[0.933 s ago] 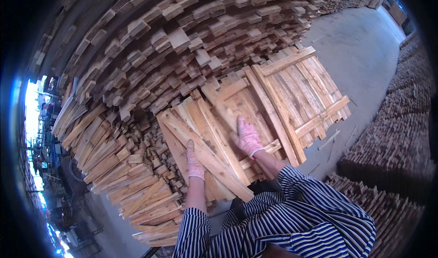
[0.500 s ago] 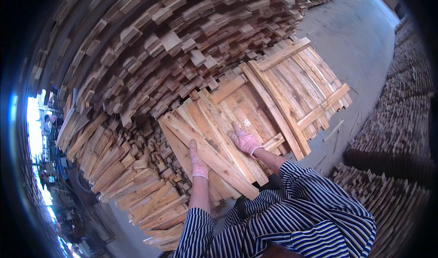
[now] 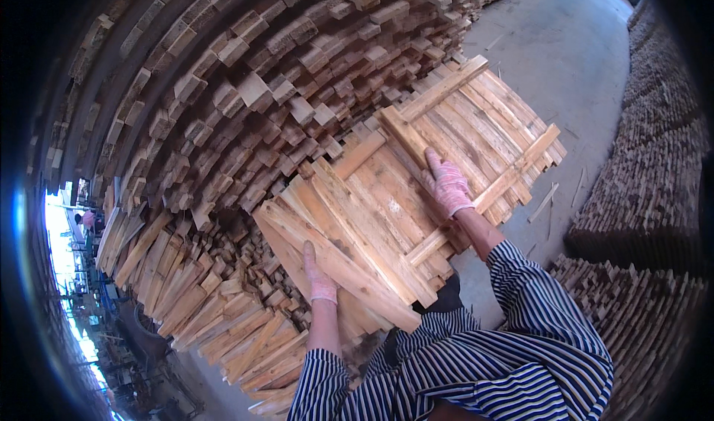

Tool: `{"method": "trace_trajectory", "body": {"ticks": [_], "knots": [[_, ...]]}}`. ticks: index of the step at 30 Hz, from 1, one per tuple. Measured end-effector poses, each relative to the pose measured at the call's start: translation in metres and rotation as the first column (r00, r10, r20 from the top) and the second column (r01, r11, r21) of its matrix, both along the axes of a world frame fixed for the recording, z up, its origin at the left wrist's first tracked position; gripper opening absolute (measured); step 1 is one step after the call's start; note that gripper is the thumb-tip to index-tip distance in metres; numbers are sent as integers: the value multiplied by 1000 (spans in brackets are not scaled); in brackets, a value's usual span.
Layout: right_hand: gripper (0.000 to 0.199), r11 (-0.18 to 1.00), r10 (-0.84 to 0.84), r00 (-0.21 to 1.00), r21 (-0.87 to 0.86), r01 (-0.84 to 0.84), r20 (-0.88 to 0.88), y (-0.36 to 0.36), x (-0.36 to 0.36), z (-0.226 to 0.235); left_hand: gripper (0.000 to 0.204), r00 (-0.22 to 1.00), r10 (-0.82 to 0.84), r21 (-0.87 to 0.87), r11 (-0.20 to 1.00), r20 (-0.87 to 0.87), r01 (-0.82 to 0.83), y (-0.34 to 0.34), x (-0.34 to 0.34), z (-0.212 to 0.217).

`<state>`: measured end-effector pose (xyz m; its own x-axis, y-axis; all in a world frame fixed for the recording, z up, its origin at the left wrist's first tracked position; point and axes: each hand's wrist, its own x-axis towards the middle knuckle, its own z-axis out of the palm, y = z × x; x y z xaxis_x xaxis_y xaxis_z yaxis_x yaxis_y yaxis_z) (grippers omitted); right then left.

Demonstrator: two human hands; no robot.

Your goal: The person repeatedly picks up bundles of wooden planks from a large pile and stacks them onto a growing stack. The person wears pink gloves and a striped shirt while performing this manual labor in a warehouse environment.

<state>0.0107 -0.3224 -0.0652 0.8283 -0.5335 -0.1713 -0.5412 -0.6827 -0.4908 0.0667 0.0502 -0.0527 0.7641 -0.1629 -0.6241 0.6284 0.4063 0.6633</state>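
Observation:
Both my hands wear pink-and-white gloves. My left hand point(image 3: 320, 278) is at the lower-left edge of a wide board point(image 3: 338, 261) lying diagonally at the near left of a bed of planks. One digit lies straight along that edge; its other fingers are largely hidden, seemingly closed on the board. My right hand point(image 3: 450, 187) is closed over the near end of a narrow plank point(image 3: 405, 135), which lies across the middle of the bed. A slatted wooden panel point(image 3: 476, 116) with crosswise battens point(image 3: 517, 169) extends beyond it to the right.
A high stack of sawn timber point(image 3: 253, 94) rises along the far left side. Loose short boards point(image 3: 201, 294) lie heaped at the near left. More stacked wood point(image 3: 632, 302) stands at the right, across a grey floor point(image 3: 550, 42) with scattered slivers.
My right hand has moved right and away, from the middle boards onto the crosswise plank. The long planks no longer reach toward my body. My left hand keeps its place on the diagonal board.

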Motion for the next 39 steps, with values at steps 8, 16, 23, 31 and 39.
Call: {"method": "trace_trajectory", "body": {"ticks": [8, 16, 23, 31, 39], "knots": [[71, 974, 50, 995, -217, -68, -86, 8, 7, 5, 76, 1000, -17, -79, 997, -16, 16, 7, 10, -21], [53, 975, 194, 977, 90, -202, 92, 109, -4, 6, 77, 999, -40, -77, 996, -21, 38, 9, 10, -21], [41, 937, 89, 981, 319, -141, 174, 132, 15, -5, 74, 996, -21, 20, 1000, 82, 20, -5, 8, -15], [64, 924, 348, 914, 91, -372, 210, 175, 1, 49, 82, 997, -53, 58, 997, -63, 57, -13, 5, 8], [72, 791, 432, 887, 405, -460, 164, 153, -45, 100, 106, 990, -125, -107, 987, -62, 118, -86, -29, 35]]}}
